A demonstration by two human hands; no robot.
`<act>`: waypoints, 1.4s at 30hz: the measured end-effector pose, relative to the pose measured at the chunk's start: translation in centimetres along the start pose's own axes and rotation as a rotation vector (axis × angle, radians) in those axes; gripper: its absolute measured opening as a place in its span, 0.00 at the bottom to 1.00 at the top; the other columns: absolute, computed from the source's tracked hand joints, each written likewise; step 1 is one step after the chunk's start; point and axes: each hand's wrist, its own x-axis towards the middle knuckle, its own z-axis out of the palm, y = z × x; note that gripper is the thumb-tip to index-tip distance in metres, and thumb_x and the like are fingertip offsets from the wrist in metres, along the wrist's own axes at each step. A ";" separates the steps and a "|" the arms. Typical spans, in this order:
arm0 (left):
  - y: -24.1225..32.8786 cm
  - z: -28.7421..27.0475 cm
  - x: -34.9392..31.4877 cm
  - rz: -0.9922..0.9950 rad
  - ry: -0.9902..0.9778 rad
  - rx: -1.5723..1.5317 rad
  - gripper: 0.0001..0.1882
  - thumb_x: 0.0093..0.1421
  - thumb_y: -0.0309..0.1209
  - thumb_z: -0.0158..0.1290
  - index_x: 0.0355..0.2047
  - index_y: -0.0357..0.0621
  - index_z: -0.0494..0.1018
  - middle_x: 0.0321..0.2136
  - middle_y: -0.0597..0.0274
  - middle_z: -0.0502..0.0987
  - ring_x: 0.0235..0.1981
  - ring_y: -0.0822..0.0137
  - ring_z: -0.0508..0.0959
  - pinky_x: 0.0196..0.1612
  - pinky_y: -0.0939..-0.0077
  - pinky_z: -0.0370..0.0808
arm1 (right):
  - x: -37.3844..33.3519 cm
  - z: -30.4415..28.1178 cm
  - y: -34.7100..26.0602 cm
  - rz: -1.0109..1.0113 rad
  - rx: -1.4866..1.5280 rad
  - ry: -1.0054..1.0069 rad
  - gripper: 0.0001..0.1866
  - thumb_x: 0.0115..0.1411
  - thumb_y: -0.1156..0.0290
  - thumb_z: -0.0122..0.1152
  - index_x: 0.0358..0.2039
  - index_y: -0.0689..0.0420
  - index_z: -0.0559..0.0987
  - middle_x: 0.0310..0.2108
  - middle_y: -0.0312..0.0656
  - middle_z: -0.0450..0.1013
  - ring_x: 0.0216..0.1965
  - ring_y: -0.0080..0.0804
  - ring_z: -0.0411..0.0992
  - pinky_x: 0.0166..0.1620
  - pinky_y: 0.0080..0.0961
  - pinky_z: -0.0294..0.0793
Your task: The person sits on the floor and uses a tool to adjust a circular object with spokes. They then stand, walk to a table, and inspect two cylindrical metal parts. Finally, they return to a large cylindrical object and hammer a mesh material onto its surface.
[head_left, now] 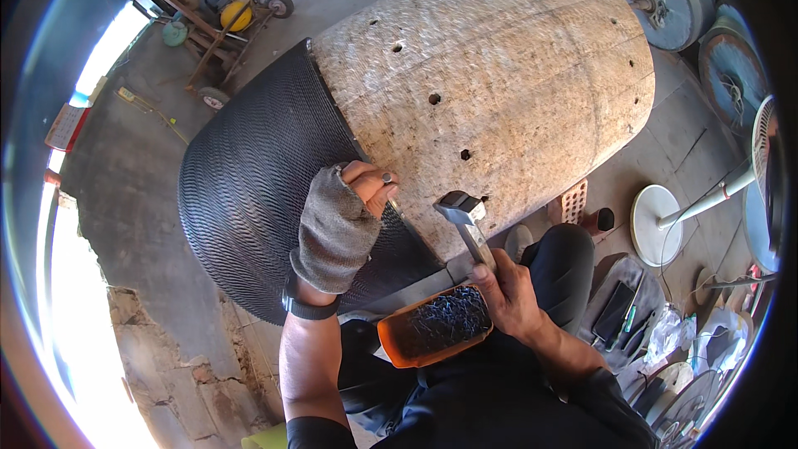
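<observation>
My right hand is closed round the handle of a hammer, its metal head raised beside the bare part of a large wooden drum. My left hand, in a grey fingerless glove, rests with its fingers pinched at the edge of a black ribbed covering wrapped around the drum's left part. What the fingertips hold is too small to make out; a small round metallic spot shows on them. Below the hands, an orange tray at my lap holds many small dark bluish nails.
Several large spools stand at the far right. A pedestal fan is on the right, near a perforated brick. A phone lies at lower right. A wheeled machine cart stands far left; broken flooring lies lower left.
</observation>
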 end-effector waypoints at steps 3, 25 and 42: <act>0.0 0.7 -0.3 0.136 0.104 0.129 0.06 0.56 0.28 0.63 0.32 0.41 0.78 0.33 0.60 0.78 0.32 0.55 0.77 0.37 0.63 0.73 | 0.2 -0.7 -1.0 -0.166 0.019 0.086 0.15 0.72 0.65 0.52 0.47 0.65 0.74 0.27 0.55 0.73 0.26 0.48 0.74 0.32 0.38 0.72; -0.7 2.2 -2.6 0.248 0.230 0.270 0.10 0.50 0.28 0.61 0.34 0.49 0.79 0.33 0.65 0.73 0.32 0.60 0.75 0.39 0.62 0.72 | 0.7 -3.1 -7.4 -0.748 -0.311 0.257 0.07 0.68 0.76 0.49 0.43 0.66 0.72 0.25 0.48 0.73 0.20 0.34 0.70 0.24 0.33 0.70; -1.5 3.0 -3.8 0.206 0.141 0.283 0.08 0.54 0.31 0.60 0.35 0.46 0.80 0.32 0.65 0.74 0.32 0.62 0.76 0.38 0.62 0.71 | -0.5 -2.3 -6.0 -0.585 -0.369 0.267 0.12 0.69 0.68 0.54 0.45 0.64 0.75 0.22 0.51 0.74 0.19 0.42 0.73 0.23 0.34 0.69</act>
